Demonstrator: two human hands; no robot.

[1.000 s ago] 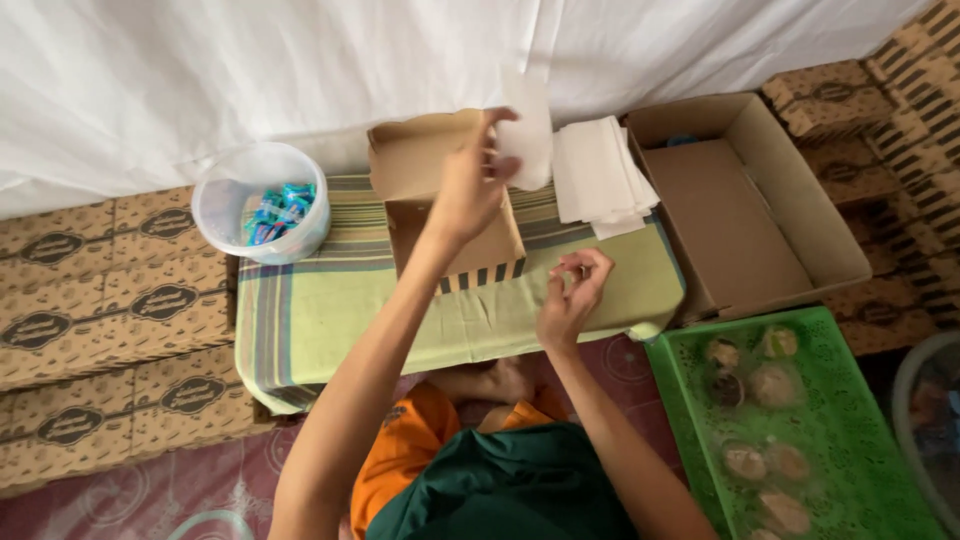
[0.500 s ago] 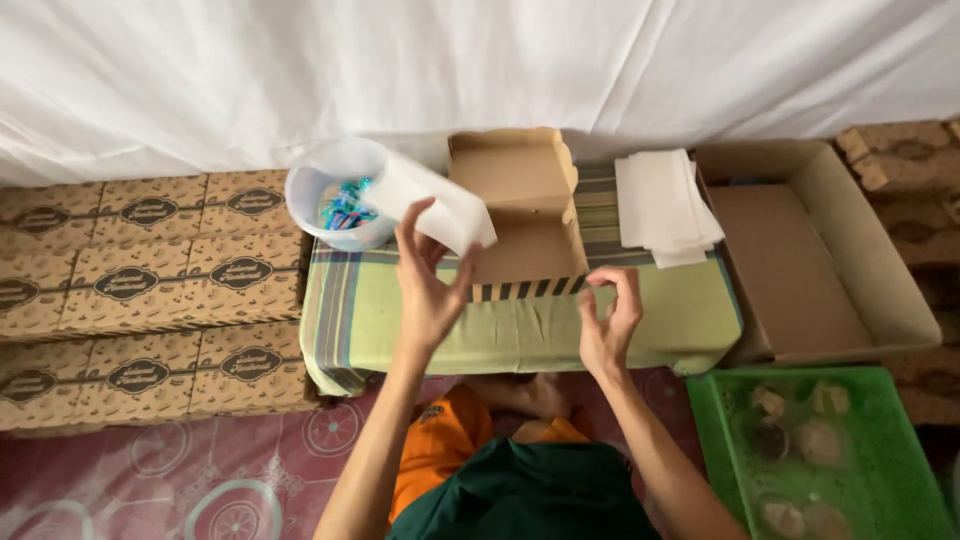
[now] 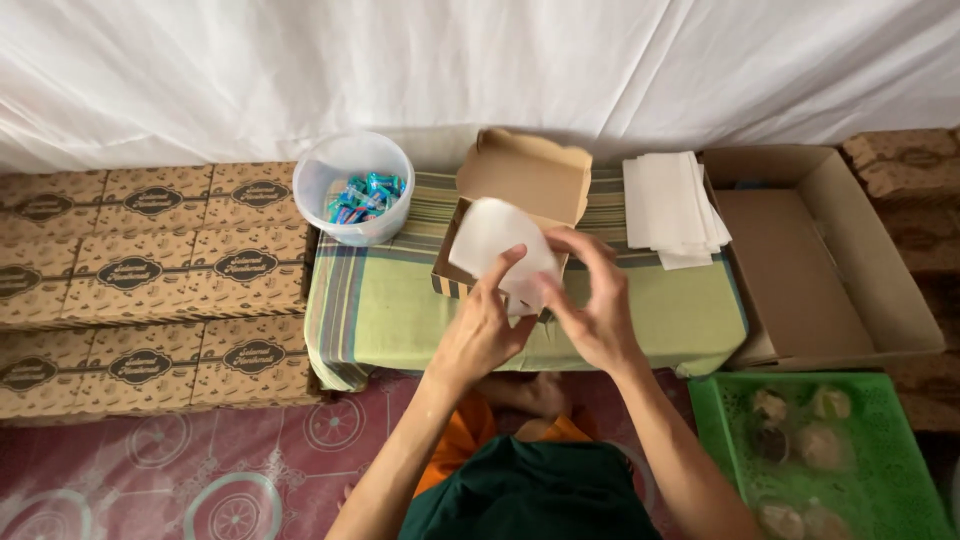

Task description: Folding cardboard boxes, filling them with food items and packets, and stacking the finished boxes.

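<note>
A white paper sheet (image 3: 497, 250) sits just above the middle of the frame, held between both hands over the front edge of an open brown cardboard box (image 3: 515, 205). The sheet is slightly curved and tilted, its upper corner covering part of the box's inside. The left hand (image 3: 483, 325) grips the sheet's lower edge, the thumb pressed on top of the paper and the other fingers tucked under it. The right hand (image 3: 597, 305) closes on the sheet's right side, its fingers curled over the paper; how tightly they pinch cannot be told from this angle.

The box stands with its lid raised toward the top of the frame, on a low table covered by a green striped cloth (image 3: 400, 300) in the centre. To the upper left of the box, on the same cloth, stands a clear plastic tub (image 3: 352, 185) holding small blue-wrapped items. To the upper right of the box lies a stack of white paper sheets (image 3: 672, 205), just beside a large open carton (image 3: 815, 260) at the right of the frame.

At the lower right is a green plastic crate (image 3: 880, 470) with wrapped round items in it. At the left, rows of closed printed brown boxes (image 3: 150, 275) lie flat, touching one another. A white curtain (image 3: 480, 60) fills the top of the frame.
</note>
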